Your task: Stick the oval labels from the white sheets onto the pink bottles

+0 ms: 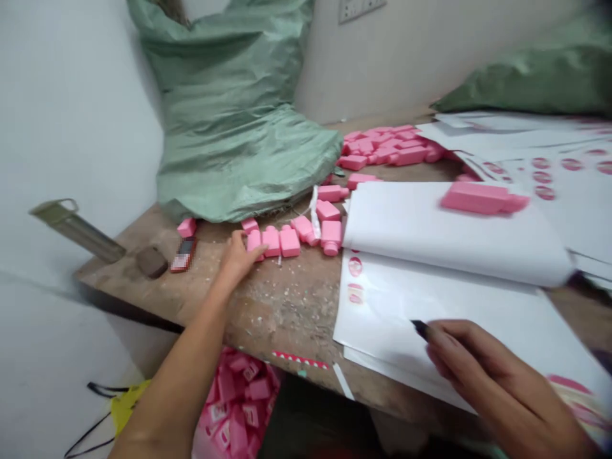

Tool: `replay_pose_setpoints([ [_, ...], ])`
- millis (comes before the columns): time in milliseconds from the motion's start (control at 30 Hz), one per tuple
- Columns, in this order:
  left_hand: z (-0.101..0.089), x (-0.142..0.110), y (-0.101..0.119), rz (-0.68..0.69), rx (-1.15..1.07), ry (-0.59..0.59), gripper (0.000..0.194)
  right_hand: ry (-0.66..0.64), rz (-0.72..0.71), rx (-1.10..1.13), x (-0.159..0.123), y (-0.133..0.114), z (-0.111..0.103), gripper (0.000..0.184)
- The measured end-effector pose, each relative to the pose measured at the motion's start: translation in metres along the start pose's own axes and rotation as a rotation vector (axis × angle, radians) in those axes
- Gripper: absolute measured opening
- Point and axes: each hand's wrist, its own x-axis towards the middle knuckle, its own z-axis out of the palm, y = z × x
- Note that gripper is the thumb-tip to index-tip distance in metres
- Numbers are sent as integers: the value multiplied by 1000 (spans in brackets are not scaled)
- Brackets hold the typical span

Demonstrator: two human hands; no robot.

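Note:
At the left end of a row of pink plastic bottles (289, 242), my left hand (236, 260) has its thumb and fingers around the endmost bottle (254, 240). My right hand (492, 376), blurred, pinches a small black object (421, 329) whose kind I cannot make out. It hovers above a white label sheet (396, 306) with a few pink printed labels near its left edge. Another pink bottle (480, 198) lies on its side on a folded-back white sheet (396, 220).
Behind the row lean a green woven sack (239, 127) and a heap of pink bottles (382, 146). More label sheets (574, 197) cover the right side. A phone (183, 255) and a dark lump (152, 262) lie left. Below the table edge, a bag holds labelled bottles (239, 408).

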Motion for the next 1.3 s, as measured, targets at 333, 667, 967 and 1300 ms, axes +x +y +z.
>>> replay_pose_setpoints([
  [333, -18, -25, 7, -54, -468, 84, 56, -172, 61, -261, 16, 1, -7, 27],
  [667, 28, -104, 91, -837, -1286, -463, 20, -97, 92, -510, 10, 16, -30, 26],
  [967, 66, -138, 114, -958, -1312, -782, 51, -8, 224, -378, -5, 26, -55, 25],
  [1300, 57, -73, 104, -600, -1201, -666, 34, -190, 72, -357, 44, 3, 0, 23],
])
